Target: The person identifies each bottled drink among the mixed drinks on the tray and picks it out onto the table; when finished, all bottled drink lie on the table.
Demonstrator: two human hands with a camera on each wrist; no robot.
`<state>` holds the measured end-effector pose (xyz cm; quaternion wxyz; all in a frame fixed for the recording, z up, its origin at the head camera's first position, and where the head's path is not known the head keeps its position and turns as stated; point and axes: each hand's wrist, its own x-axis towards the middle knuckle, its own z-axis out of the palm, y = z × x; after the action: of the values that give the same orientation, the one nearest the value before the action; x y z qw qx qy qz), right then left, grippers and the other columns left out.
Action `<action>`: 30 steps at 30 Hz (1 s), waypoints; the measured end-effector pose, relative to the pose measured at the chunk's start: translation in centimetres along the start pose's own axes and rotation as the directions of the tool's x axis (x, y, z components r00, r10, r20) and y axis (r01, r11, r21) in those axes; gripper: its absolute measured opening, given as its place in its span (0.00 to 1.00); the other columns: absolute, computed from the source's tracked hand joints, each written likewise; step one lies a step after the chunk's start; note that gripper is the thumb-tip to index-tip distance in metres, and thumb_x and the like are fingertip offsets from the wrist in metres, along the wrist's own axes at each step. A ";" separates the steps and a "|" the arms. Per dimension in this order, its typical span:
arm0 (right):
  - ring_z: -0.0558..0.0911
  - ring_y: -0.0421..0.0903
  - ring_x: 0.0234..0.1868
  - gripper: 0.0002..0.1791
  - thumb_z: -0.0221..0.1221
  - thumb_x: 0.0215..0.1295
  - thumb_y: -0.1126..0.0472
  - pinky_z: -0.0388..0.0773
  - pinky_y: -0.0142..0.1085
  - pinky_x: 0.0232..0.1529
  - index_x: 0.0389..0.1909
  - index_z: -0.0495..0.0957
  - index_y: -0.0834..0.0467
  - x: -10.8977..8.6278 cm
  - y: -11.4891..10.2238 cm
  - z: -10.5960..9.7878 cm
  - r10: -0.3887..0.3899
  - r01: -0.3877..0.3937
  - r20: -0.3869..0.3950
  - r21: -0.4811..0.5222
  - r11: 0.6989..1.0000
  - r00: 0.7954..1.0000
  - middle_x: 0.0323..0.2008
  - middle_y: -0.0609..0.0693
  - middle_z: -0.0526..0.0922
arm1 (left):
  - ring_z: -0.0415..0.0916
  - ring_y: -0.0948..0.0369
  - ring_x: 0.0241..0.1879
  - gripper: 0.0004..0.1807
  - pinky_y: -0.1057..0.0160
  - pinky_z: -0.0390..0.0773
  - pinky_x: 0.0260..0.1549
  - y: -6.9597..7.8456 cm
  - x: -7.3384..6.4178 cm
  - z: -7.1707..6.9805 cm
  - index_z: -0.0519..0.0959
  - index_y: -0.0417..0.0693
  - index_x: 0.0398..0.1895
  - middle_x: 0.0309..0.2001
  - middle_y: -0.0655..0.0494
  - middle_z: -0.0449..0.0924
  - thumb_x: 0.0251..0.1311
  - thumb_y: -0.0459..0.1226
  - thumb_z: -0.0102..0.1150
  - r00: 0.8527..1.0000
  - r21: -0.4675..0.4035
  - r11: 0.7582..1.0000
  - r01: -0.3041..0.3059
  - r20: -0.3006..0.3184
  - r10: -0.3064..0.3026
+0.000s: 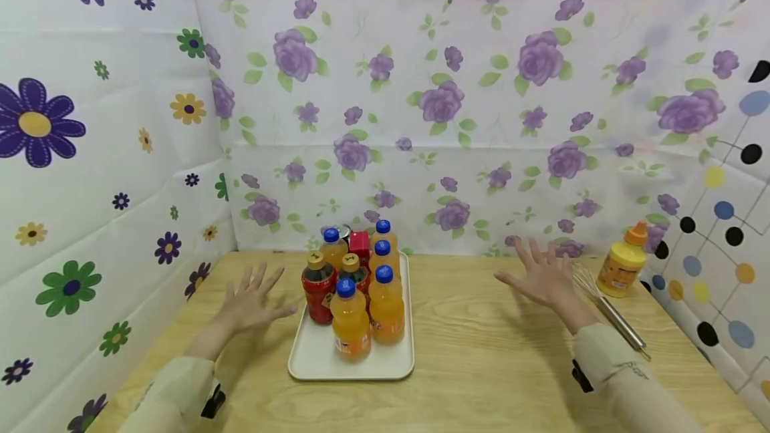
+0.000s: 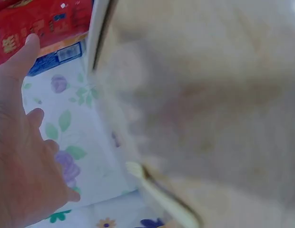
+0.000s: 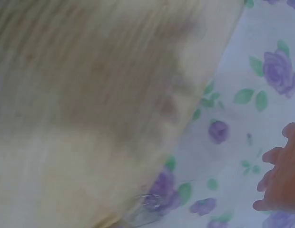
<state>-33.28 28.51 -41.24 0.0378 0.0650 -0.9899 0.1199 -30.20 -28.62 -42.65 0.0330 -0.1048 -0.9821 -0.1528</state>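
My left hand (image 1: 248,309) is spread with nothing in it, over the wooden table left of a cream tray (image 1: 313,363). On the tray stand several orange drink bottles (image 1: 351,326) with blue caps and two dark bottles with red labels (image 1: 319,293) and gold caps. Behind them show a red box (image 1: 359,244) and the top of a can (image 1: 343,230), both partly hidden. Fingers spread and holding nothing, my right hand (image 1: 544,279) is nearest to a metal whisk (image 1: 616,319) on its right.
A yellow squeeze bottle (image 1: 622,264) with an orange cap stands at the back right beside the whisk. Flower-printed sheets (image 1: 385,125) rise behind and to the left; a dotted one is on the right. In the left wrist view a pale slim object (image 2: 166,199) appears, its kind unclear.
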 end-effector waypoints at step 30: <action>0.55 0.60 0.76 0.37 0.55 0.70 0.50 0.57 0.60 0.74 0.76 0.54 0.52 6.1 -17.2 0.2 -0.236 0.242 -0.078 0.518 0.820 0.969 0.76 0.57 0.57 | 0.28 0.33 0.75 0.44 0.32 0.25 0.71 0.7 -1.4 6.9 0.61 0.35 0.71 0.77 0.34 0.43 0.53 0.42 0.69 0.992 -0.543 0.831 0.116 0.101 -0.072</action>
<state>-36.97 11.13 -36.85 0.0387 0.1954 -0.9034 0.3797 -28.91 -26.10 -49.10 -0.0436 -0.0672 -0.9018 -0.4247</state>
